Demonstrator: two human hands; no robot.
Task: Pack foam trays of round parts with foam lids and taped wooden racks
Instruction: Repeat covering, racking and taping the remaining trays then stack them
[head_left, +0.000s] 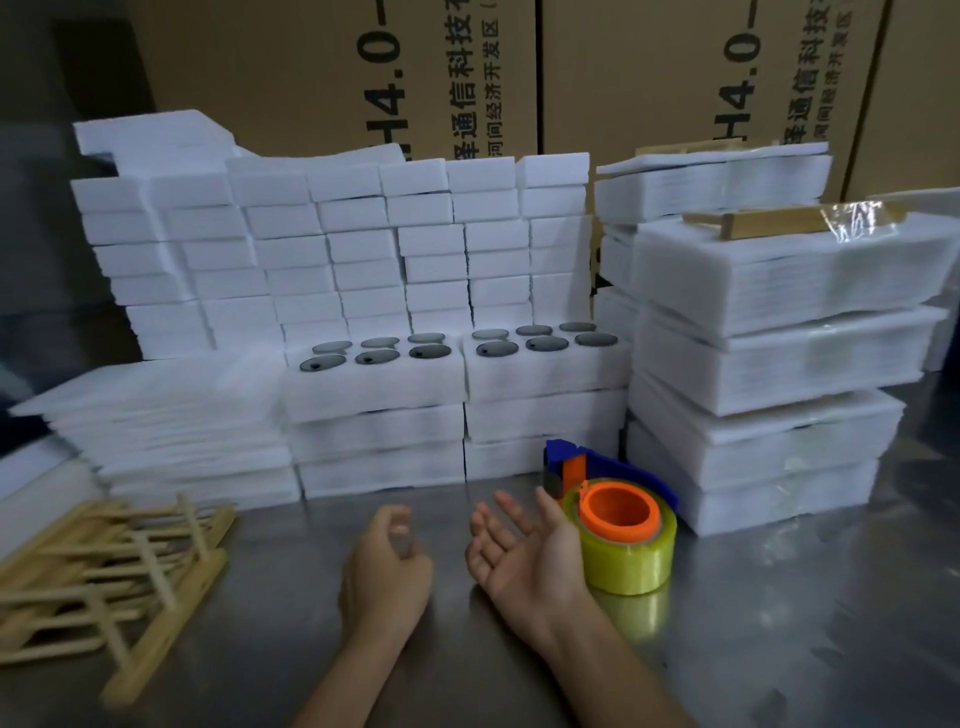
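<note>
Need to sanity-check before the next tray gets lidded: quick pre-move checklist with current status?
1. Hands free: ok. The left hand has loosely curled fingers that hold nothing; the right hand lies palm up and open.
2. Open trays ready: ok. The left foam tray and the right foam tray each top a stack, lidless, with six round parts showing.
3. Foam lids at hand: ok. The stack of foam sheets lies left of the trays.
4. Wooden racks at hand: ok. The pile of racks lies at the table's left.
5. Tape dispenser in reach: ok, beside the right hand.
6. Tape end free: cannot tell.
</note>
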